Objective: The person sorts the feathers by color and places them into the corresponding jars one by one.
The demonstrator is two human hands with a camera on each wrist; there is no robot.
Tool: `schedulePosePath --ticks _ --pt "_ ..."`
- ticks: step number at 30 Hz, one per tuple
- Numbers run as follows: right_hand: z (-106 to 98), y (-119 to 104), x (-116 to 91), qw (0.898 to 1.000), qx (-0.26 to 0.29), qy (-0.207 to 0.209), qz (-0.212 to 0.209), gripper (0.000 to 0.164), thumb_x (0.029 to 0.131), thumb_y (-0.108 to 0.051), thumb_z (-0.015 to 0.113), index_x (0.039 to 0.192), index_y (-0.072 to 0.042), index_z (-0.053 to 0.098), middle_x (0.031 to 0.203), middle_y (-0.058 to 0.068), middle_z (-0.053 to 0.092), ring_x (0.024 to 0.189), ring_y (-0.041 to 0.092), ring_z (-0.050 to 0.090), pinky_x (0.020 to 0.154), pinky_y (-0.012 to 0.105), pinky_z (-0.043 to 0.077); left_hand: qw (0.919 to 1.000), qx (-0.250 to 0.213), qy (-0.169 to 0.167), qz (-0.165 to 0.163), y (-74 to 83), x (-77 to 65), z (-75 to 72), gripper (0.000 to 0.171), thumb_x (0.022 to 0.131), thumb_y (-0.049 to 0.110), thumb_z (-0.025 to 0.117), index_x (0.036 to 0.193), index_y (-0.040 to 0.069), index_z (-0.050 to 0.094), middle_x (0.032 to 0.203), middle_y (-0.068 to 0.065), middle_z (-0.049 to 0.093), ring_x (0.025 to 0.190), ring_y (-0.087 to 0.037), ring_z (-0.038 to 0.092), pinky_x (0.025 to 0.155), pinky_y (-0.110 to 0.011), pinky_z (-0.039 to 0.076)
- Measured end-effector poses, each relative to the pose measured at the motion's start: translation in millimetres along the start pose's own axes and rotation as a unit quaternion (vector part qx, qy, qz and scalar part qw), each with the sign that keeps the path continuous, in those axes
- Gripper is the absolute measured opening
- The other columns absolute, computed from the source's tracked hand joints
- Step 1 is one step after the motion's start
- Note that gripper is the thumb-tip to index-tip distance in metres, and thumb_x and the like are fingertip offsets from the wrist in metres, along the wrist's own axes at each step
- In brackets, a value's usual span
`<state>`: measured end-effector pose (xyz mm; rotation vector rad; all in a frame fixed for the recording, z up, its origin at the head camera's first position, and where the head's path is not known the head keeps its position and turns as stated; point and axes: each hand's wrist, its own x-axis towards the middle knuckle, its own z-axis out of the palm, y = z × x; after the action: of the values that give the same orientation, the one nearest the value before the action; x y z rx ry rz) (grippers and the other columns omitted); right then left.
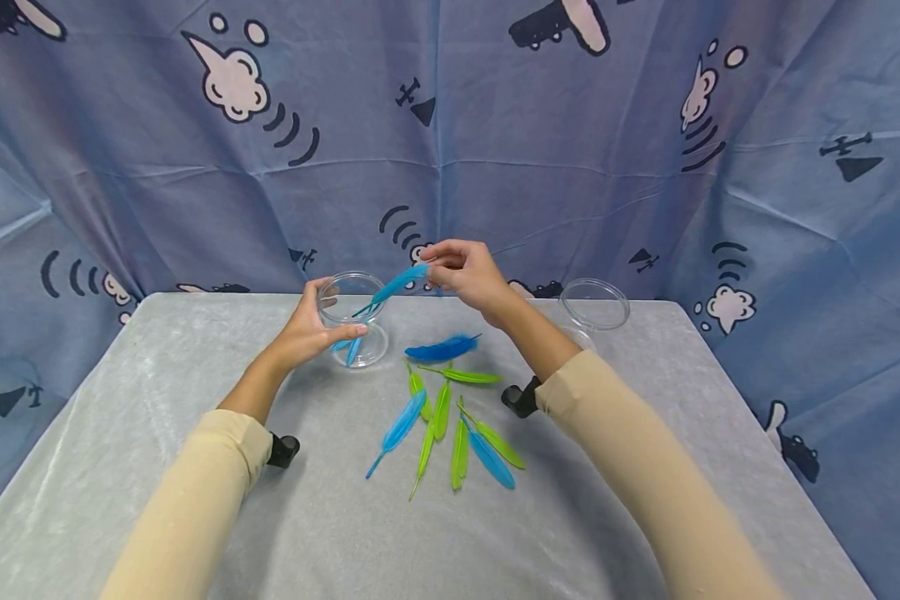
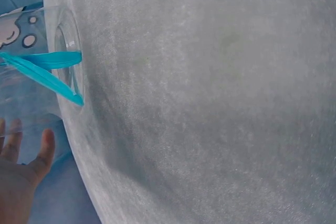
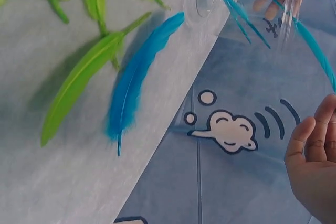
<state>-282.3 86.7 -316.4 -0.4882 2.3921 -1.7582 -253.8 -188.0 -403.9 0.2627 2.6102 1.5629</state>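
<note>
At the back of the table my left hand (image 1: pixel 307 329) grips a clear plastic jar (image 1: pixel 375 335), thumb across its near side. Light-blue feathers (image 2: pixel 50 80) stand crossed inside the jar in the left wrist view, their ends at its base. My right hand (image 1: pixel 468 275) pinches another light-blue feather (image 1: pixel 399 283) near its vane end. That feather slants down to the left, its quill at the jar's mouth; the right wrist view shows the quill tip (image 3: pixel 278 2) at the rim. Below my right hand lies a darker blue feather (image 1: pixel 442 347).
Several green feathers (image 1: pixel 441 412) lie mid-table, some crossing, with light-blue feathers (image 1: pixel 402 425) among them. A second clear jar (image 1: pixel 594 326) stands at the back right, partly hidden by my right forearm. A patterned blue curtain (image 1: pixel 450 125) hangs behind the table (image 1: pixel 120 433).
</note>
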Motion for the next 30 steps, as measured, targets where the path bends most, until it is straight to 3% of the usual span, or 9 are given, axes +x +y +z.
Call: schedulePosePath --ticks 5,9,18,25,30 --pt "13.8 -0.2 2.6 1.0 -0.002 -0.003 0.001 0.022 0.097 -0.004 0.06 0.119 0.001 0.066 0.105 0.021 0.069 0.088 0.029 0.064 0.073 0.029 0.05 1.0 -0.005 -0.001 0.0 0.1 0.2 0.3 0.105 0.085 0.037 0.079 0.157 0.01 0.006 0.158 -0.022 0.023 0.146 -0.039 0.024 0.111 -0.06 0.032" --pt "24.1 -1.0 4.6 1.0 0.0 -0.009 0.0 0.019 0.097 -0.002 0.06 0.115 -0.001 0.067 0.105 0.021 0.069 0.093 0.035 0.065 0.076 0.029 0.052 0.9999 -0.011 -0.002 -0.001 1.8 0.3 0.8 0.104 0.086 0.035 0.078 0.156 0.011 0.006 0.158 -0.021 0.023 0.145 -0.039 0.024 0.111 -0.06 0.032" --pt "37.8 0.7 9.9 0.999 -0.016 -0.039 -0.007 0.02 0.098 -0.003 0.06 0.117 0.002 0.065 0.098 0.017 0.069 0.088 0.031 0.065 0.077 0.031 0.052 0.9998 -0.02 -0.009 0.003 2.1 -1.9 -1.2 0.102 0.088 0.034 0.077 0.157 0.012 0.005 0.158 -0.022 0.021 0.146 -0.04 0.022 0.111 -0.061 0.03" --pt "34.4 3.7 7.1 0.997 -0.057 -0.053 0.009 0.022 0.097 -0.011 0.065 0.119 -0.003 0.066 0.098 0.01 0.071 0.088 0.024 0.067 0.081 0.033 0.053 0.9998 -0.016 -0.008 0.002 4.4 -2.6 -1.3 0.104 0.087 0.033 0.078 0.157 0.013 0.004 0.159 -0.022 0.021 0.146 -0.041 0.023 0.111 -0.061 0.031" --pt "18.2 18.3 4.7 0.997 -0.059 -0.036 0.025 0.021 0.098 -0.012 0.064 0.117 -0.003 0.067 0.099 0.011 0.071 0.093 0.03 0.066 0.086 0.042 0.053 0.9999 -0.01 -0.007 0.005 3.4 -2.2 -1.0 0.103 0.087 0.034 0.077 0.157 0.012 0.005 0.159 -0.022 0.021 0.146 -0.039 0.023 0.11 -0.061 0.032"
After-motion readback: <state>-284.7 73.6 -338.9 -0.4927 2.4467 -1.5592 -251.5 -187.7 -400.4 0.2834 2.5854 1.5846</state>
